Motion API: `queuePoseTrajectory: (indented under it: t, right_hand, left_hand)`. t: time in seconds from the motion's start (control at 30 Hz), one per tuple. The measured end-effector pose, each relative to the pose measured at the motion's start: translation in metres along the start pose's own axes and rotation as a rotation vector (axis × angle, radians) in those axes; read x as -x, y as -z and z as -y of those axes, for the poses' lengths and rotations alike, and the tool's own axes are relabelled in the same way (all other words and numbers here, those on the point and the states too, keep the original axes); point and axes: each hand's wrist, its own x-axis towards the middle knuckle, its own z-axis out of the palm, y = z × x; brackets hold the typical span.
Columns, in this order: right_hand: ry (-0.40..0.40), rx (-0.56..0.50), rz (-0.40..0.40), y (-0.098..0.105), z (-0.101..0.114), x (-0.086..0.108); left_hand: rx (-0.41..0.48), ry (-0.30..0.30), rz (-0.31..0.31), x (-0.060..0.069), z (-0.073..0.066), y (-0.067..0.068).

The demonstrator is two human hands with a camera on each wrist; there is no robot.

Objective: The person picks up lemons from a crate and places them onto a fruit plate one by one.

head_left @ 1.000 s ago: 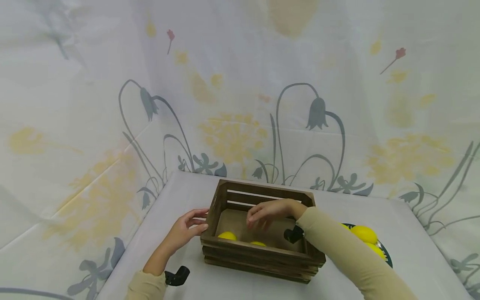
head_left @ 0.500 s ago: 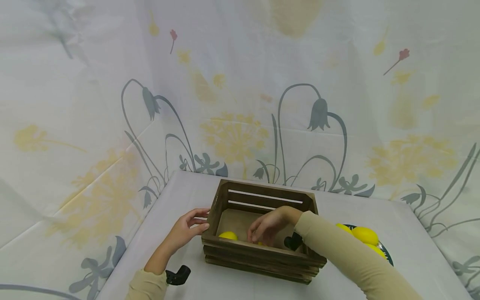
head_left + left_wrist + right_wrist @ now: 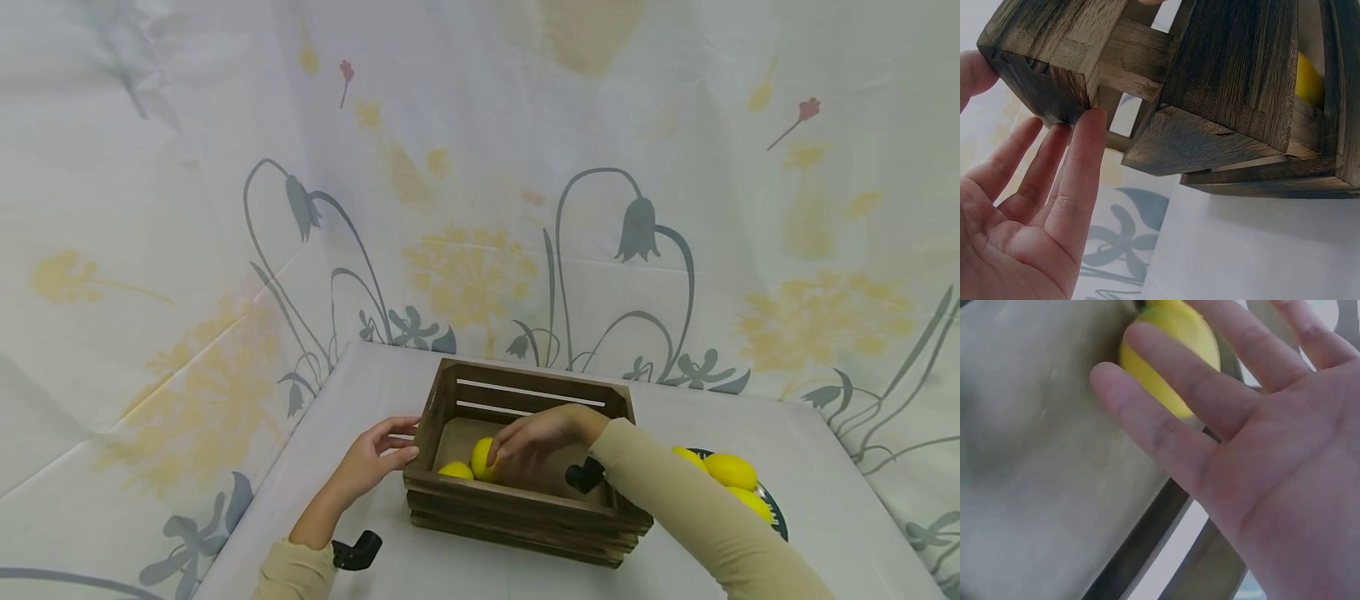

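Observation:
In the head view a brown slatted wooden crate (image 3: 525, 500) stands on the white table. Two yellow lemons are inside near its front left corner: one lemon (image 3: 455, 471) lies against the front wall, and another lemon (image 3: 482, 461) sits beside it. My right hand (image 3: 543, 433) reaches into the crate, fingertips at the second lemon. The right wrist view shows its fingers (image 3: 1166, 428) extended in front of a lemon (image 3: 1188, 331); the thumb is hidden. My left hand (image 3: 371, 458) touches the crate's left end, its fingers (image 3: 1082, 162) nearly straight against the wood.
To the crate's right, partly behind my right sleeve (image 3: 675, 500), is a dark-rimmed plate (image 3: 781, 527) with several lemons (image 3: 731, 472). A floral-printed cloth (image 3: 480, 167) rises behind and beside the table (image 3: 375, 375).
My right hand went down to the lemon at the crate's front, then rose slightly. That lemon now sits farther left and back, beside the other one. My left hand stays at the crate's end.

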Motion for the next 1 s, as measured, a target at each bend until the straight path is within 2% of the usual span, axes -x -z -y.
queuePoseTrajectory:
  t: [0.13,0.27,0.43,0.63,0.83,1.0]
  right_hand:
    - [0.044,-0.011,0.069,-0.007,0.011,-0.01]
    - [0.001,-0.007,0.094,-0.017,0.02,-0.021]
    - [-0.078,0.032,0.087,-0.023,0.024,-0.032]
    - [-0.037,0.003,0.052,-0.023,0.025,-0.037]
    - [-0.084,-0.001,0.007,-0.019,0.018,-0.041]
    - [-0.066,0.003,-0.03,-0.011,0.008,-0.037]
  left_hand:
    - [-0.004,0.001,-0.008,0.001,0.001,0.001]
    - [-0.006,-0.003,-0.002,0.0,0.001,0.0]
    - [-0.007,0.006,0.006,-0.001,0.001,-0.001]
    - [-0.007,0.011,0.001,0.0,0.0,0.0]
    - [-0.014,0.014,-0.001,-0.001,0.0,-0.001]
    - [-0.021,0.014,0.0,0.0,-0.001,0.0]
